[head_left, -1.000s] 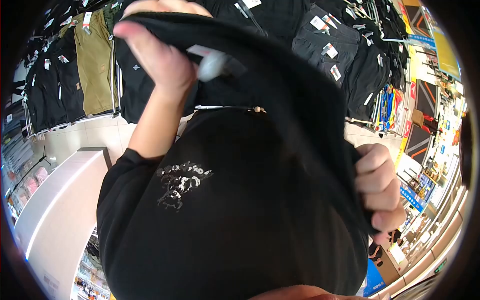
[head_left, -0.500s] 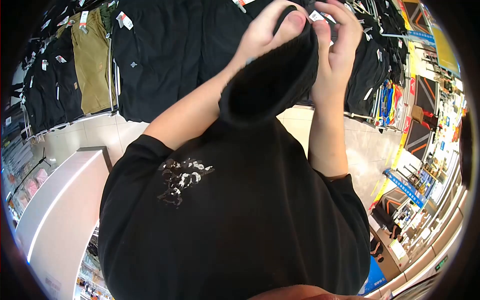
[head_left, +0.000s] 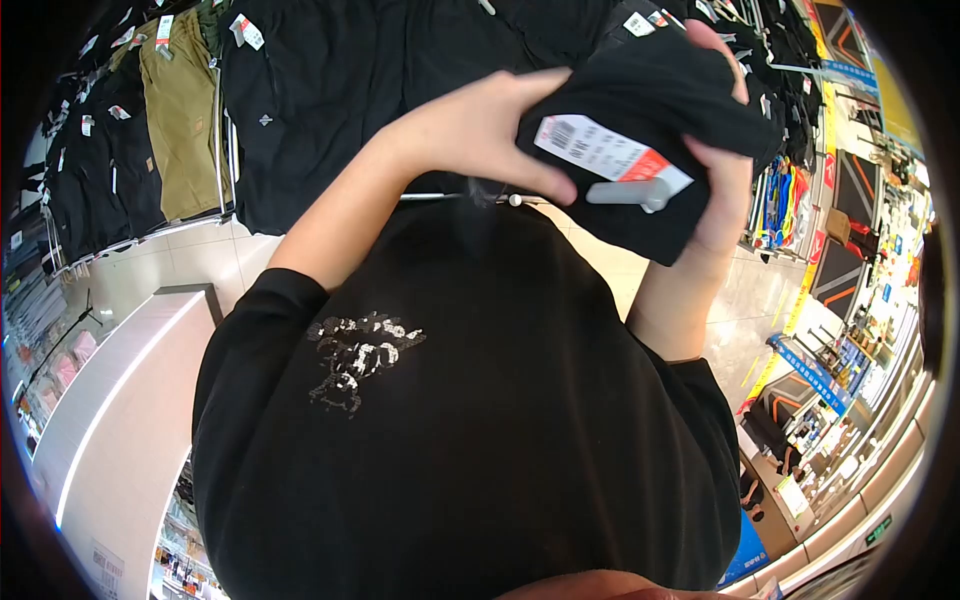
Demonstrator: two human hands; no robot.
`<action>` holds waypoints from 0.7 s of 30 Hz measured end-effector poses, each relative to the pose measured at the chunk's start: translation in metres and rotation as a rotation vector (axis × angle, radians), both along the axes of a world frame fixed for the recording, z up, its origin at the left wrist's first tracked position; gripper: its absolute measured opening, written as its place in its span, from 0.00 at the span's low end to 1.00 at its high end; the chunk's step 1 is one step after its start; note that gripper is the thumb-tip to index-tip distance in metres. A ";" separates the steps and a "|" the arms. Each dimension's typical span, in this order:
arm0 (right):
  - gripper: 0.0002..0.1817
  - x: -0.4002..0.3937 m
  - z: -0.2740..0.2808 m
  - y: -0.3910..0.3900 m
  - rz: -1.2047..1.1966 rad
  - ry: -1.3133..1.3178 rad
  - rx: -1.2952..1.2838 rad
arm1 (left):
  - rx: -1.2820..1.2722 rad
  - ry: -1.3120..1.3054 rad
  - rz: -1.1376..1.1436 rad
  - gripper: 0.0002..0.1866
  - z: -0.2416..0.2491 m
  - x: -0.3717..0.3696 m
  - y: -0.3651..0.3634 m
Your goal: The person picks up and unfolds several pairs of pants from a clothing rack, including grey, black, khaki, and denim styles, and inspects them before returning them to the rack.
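A folded black garment (head_left: 640,85) is held up in front of my chest, between my two hands. On its near face hang a white and red price tag (head_left: 610,150) and a grey security tag (head_left: 630,193). My left hand (head_left: 495,125) closes on the garment's left edge, thumb below and the other fingers hidden behind the cloth. At the right side my right hand (head_left: 722,185) grips it, with the thumb in front and some fingertips showing over the top edge. What kind of garment it is cannot be told.
Beyond my hands, racks carry black trousers (head_left: 310,110) and a khaki pair (head_left: 180,130), with a white rail (head_left: 515,200) below. A white counter-like panel (head_left: 120,390) stands at the left. Bright-coloured items (head_left: 778,205) hang at the right; people (head_left: 790,462) are farther off.
The garment has turned from showing a dark opening to showing its tagged face. It has moved right and looks flatter. My left hand has shifted down, my right hand to the right.
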State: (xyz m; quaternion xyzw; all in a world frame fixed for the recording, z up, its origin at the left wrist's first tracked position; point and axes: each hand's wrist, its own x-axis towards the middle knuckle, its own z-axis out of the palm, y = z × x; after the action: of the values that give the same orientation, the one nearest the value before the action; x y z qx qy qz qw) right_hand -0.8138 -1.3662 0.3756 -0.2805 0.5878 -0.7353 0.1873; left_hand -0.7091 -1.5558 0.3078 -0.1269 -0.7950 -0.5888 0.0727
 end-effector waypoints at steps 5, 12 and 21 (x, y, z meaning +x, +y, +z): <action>0.26 -0.013 -0.001 0.027 -0.056 -0.291 -0.188 | 0.241 -0.198 -0.382 0.42 -0.058 0.014 -0.003; 0.20 -0.017 -0.002 0.044 -0.528 -0.622 -0.214 | 0.346 -0.389 -0.514 0.41 -0.094 0.024 -0.009; 0.27 -0.021 0.000 0.115 -0.329 -0.050 -0.357 | 0.021 -0.401 0.029 0.15 -0.133 0.020 0.026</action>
State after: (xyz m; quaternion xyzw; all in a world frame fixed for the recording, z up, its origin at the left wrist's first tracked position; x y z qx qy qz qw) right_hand -0.8351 -1.2510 0.3755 -0.1914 0.4816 -0.8548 0.0269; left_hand -0.6888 -1.5301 0.1751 0.0053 -0.7891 -0.6094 -0.0773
